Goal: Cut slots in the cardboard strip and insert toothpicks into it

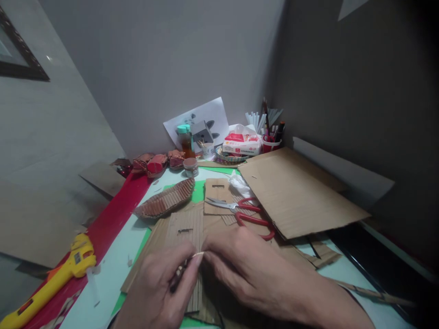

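Cardboard strip (pixel 187 237), ribbed and slotted, lay on the table (pixel 113 269) just ahead of both hands, hemmed in by a big cardboard sheet (pixel 302 192) to the right and a woven cardboard boat (pixel 166 201) behind. Red scissors (pixel 247 214) rested just beyond the knuckles. Bare table lay open only to the left, toward the yellow glue gun (pixel 58 278). The left hand (pixel 157 292) and right hand (pixel 247 269) met, fingers pinching a thin pale stick (pixel 198 254) together over the strip.
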Demonstrator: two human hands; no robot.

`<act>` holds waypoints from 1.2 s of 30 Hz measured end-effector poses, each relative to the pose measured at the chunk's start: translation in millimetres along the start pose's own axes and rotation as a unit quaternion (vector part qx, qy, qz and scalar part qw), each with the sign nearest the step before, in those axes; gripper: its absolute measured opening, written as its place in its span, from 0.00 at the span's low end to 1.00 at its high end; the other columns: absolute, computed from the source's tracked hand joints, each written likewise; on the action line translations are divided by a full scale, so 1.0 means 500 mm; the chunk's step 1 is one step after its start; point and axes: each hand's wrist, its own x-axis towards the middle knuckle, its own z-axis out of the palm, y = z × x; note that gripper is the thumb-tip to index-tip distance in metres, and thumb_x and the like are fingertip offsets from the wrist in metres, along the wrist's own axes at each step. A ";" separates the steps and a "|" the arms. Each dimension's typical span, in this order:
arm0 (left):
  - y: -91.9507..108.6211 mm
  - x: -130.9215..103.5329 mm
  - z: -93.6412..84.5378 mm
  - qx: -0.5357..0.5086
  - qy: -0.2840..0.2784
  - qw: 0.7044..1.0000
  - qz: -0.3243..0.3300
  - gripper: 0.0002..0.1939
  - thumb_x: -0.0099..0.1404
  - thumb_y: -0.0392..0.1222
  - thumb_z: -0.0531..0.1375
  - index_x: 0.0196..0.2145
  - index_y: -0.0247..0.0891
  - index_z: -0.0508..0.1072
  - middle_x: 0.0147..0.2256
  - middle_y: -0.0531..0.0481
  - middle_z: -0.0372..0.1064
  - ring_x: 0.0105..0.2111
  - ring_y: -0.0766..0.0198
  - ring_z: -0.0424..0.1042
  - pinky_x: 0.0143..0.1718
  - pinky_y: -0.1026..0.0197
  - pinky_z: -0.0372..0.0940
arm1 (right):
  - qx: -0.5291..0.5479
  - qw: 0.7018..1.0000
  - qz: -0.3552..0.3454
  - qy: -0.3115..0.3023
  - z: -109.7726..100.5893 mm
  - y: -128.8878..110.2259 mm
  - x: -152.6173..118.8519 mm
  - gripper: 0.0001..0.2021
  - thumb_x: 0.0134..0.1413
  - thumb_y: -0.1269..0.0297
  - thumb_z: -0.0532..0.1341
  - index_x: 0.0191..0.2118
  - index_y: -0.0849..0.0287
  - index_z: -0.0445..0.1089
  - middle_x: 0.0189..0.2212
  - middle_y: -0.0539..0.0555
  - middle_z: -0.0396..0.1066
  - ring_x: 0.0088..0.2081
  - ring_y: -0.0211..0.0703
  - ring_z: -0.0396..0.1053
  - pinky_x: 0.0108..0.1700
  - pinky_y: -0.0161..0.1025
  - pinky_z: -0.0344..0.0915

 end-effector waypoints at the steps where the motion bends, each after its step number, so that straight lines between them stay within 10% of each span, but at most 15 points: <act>1: 0.002 0.001 0.000 0.003 0.017 1.000 0.000 0.14 0.67 0.46 0.56 0.24 0.44 0.69 0.18 0.56 0.65 0.19 0.64 0.66 0.21 0.63 0.59 | -0.013 1.000 0.009 0.004 0.000 -0.001 0.000 0.09 0.66 0.68 0.53 0.32 0.56 0.63 0.27 0.48 0.70 0.25 0.36 0.63 0.27 0.34 0.52; 6: 0.011 0.002 0.003 0.028 0.068 0.997 0.003 0.14 0.65 0.46 0.57 0.22 0.45 0.68 0.16 0.57 0.62 0.18 0.63 0.64 0.20 0.64 0.58 | -0.057 0.998 0.031 0.014 0.004 -0.003 -0.002 0.09 0.66 0.66 0.53 0.31 0.55 0.57 0.21 0.45 0.59 0.20 0.36 0.52 0.21 0.37 0.40; 19: -0.002 -0.011 0.006 0.110 0.013 0.991 0.070 0.15 0.70 0.36 0.52 0.24 0.43 0.58 0.18 0.62 0.58 0.16 0.72 0.63 0.21 0.67 0.56 | -0.146 0.989 0.030 0.015 0.014 -0.012 -0.004 0.06 0.63 0.67 0.54 0.34 0.56 0.65 0.24 0.50 0.67 0.21 0.40 0.51 0.24 0.39 0.41; 36: -0.008 -0.029 0.025 0.126 0.114 0.981 0.091 0.17 0.73 0.40 0.50 0.25 0.45 0.59 0.19 0.56 0.69 0.18 0.67 0.70 0.23 0.64 0.61 | -0.046 0.997 0.010 0.058 0.050 0.003 -0.023 0.07 0.56 0.67 0.53 0.30 0.54 0.53 0.25 0.49 0.60 0.25 0.42 0.56 0.28 0.40 0.47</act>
